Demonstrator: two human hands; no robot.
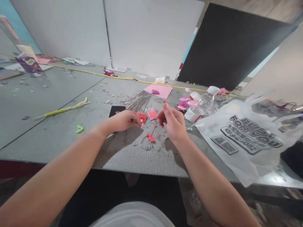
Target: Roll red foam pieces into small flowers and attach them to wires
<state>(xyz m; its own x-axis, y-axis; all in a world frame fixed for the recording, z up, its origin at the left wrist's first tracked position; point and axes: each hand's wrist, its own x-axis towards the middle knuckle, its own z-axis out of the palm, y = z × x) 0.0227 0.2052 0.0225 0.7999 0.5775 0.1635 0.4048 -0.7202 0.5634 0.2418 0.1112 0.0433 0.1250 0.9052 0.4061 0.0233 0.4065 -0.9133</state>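
Observation:
My left hand (126,120) has its fingers pressed together at a red packet (142,118) on the grey table. My right hand (172,121) is raised over the table with curled fingers; a small red bit (164,101) shows at its thumb tip, on a thin wire. Between the hands lies a pink packet (152,114). Nearer to me are red clay pieces (151,137) beside a loop of thin wire (146,144). Behind the hands, a bundle of thin wires (139,101) fans out towards a pink sheet (163,90).
A clear bottle (203,105) and a white plastic bag (239,135) stand right of my right hand. A black object (115,110) lies behind my left wrist. Further left are a yellow-green twisted strand (62,110) and a green piece (80,129). A yellow cord (94,72) crosses the back.

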